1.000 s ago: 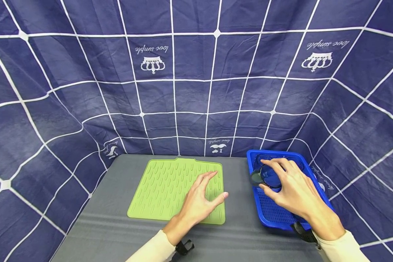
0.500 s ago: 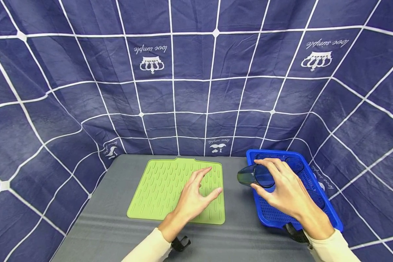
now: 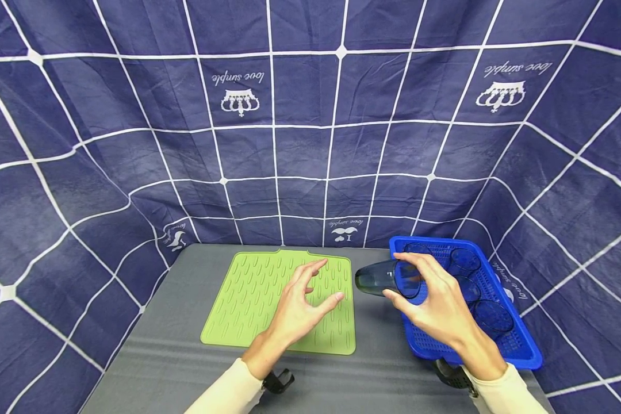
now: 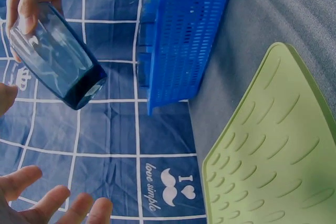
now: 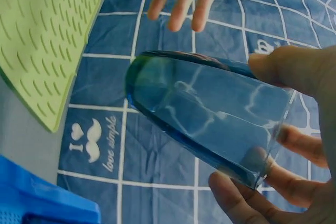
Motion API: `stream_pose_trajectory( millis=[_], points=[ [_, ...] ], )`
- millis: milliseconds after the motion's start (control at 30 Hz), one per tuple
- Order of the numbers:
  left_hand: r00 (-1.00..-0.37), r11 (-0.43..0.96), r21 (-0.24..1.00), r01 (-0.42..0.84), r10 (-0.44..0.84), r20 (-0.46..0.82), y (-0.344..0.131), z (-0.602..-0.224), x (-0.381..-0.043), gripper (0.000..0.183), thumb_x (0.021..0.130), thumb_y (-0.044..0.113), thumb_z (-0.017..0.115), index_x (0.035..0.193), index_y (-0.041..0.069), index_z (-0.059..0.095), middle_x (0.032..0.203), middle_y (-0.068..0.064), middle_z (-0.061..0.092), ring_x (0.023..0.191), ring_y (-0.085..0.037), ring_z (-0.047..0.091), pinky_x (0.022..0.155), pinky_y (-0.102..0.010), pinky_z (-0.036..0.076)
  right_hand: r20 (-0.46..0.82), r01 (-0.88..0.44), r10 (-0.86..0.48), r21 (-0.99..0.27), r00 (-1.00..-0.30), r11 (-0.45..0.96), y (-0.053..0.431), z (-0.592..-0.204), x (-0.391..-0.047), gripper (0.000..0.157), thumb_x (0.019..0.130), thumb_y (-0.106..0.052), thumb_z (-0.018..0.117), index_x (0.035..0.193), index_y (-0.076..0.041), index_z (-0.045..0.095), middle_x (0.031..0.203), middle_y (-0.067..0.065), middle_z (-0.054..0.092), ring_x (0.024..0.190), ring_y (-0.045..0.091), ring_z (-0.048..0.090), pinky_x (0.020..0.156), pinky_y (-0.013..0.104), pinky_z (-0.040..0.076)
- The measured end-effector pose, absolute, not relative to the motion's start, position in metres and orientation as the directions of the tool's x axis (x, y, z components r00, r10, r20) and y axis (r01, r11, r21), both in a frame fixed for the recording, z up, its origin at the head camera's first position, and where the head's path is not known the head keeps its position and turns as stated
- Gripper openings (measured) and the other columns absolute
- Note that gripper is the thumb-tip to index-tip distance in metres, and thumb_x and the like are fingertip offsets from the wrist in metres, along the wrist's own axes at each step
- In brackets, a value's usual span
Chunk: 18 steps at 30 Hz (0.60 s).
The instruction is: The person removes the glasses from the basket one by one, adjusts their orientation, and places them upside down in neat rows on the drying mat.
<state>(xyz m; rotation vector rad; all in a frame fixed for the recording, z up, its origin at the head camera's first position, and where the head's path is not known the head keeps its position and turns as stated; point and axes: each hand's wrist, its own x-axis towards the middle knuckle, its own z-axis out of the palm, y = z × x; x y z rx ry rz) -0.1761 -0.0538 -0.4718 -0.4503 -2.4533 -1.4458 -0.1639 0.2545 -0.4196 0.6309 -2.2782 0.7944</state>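
A clear bluish drinking glass (image 3: 378, 278) is tilted on its side in the air, its thick base toward the left. My right hand (image 3: 437, 302) grips it near the rim, thumb on one side and fingers on the other, as the right wrist view also shows with the glass (image 5: 199, 114) close up. Over the green ridged mat (image 3: 259, 299) hovers my left hand (image 3: 300, 307), fingers and thumb spread and holding nothing. A gap separates the left fingertips from the glass base.
A blue perforated basket (image 3: 419, 345) stands at the right of the grey table (image 3: 160, 322), with several more glasses (image 3: 493, 316) inside. Its raised wall (image 4: 189, 40) shows in the left wrist view. A blue checked cloth (image 3: 310, 149) hangs behind and at both sides.
My right hand has carried the glass leftward, from over the basket to the gap beside the mat. My left hand has shifted slightly left, staying over the mat.
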Motion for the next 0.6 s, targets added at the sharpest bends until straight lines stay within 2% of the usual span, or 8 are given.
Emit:
stream_pose_trajectory(
  millis=[100,167,367,600],
  points=[
    [-0.913,0.443,0.801,0.403,0.138,0.383,-0.056,-0.472,-0.177,0.077,0.097,0.046,0.095,0.166,0.031,0.064,0.163,0.0,0.067,0.148,-0.029,0.066,0.109,-0.049,0.067,0.676,-0.596,-0.186,-0.445,-0.713,0.668,0.251,-0.422,-0.164,0.078,0.079,-0.021,0.108,0.15,-0.019,0.076,0.139,0.002,0.079,0.102,0.014,0.08,0.094,0.011,0.06],
    [-0.911,0.437,0.802,0.408,0.138,0.388,-0.057,-0.472,-0.178,0.077,0.097,0.046,0.096,0.166,0.031,0.064,0.163,0.001,0.067,0.148,-0.028,0.066,0.108,-0.05,0.068,0.656,-0.583,-0.163,-0.495,-0.737,0.644,0.25,-0.423,-0.164,0.076,0.081,-0.019,0.108,0.15,-0.017,0.076,0.138,0.001,0.079,0.106,0.01,0.079,0.095,0.009,0.06],
    [-0.912,0.441,0.801,0.405,0.136,0.387,-0.061,-0.471,-0.18,0.079,0.095,0.046,0.097,0.166,0.032,0.065,0.163,0.004,0.066,0.15,-0.023,0.066,0.108,-0.043,0.068,0.626,-0.56,-0.107,-0.591,-0.772,0.581,0.245,-0.426,-0.165,0.075,0.082,-0.014,0.107,0.15,-0.018,0.076,0.137,0.001,0.079,0.113,0.001,0.075,0.095,0.013,0.064],
    [-0.895,0.439,0.783,0.441,0.144,0.423,-0.063,-0.471,-0.18,0.078,0.096,0.043,0.096,0.166,0.029,0.065,0.163,0.001,0.067,0.148,-0.032,0.068,0.104,-0.041,0.07,0.546,-0.488,-0.042,-0.707,-0.837,0.512,0.242,-0.43,-0.166,0.071,0.088,-0.014,0.104,0.152,-0.021,0.074,0.143,0.004,0.079,0.114,-0.001,0.077,0.096,0.014,0.065]
  ],
)
